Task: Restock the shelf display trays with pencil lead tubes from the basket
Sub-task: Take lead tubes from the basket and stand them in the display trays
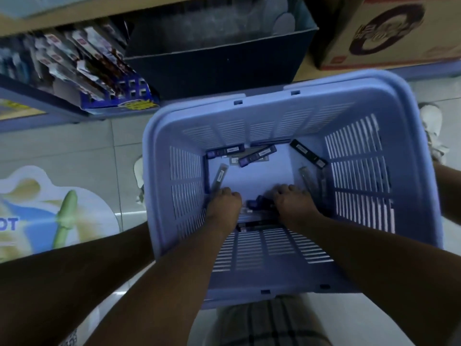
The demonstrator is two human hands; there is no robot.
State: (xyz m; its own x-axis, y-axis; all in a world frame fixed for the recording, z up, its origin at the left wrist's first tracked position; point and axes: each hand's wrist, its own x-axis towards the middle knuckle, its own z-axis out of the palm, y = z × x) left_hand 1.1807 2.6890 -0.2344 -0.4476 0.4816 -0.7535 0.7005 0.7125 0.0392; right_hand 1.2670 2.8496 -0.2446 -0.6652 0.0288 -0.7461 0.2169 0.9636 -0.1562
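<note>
Over floor tiles (119,151), blue basket (249,278) holds scattered lead tubes (258,155); left hand (224,204) and right hand (292,201) curl inside, grip unclear.

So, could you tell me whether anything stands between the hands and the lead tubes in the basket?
Nothing visible does. The basket is open on top, and the left hand and right hand are down on its floor, either side of a pile of tubes. Whether either hand grips one cannot be told.
</note>
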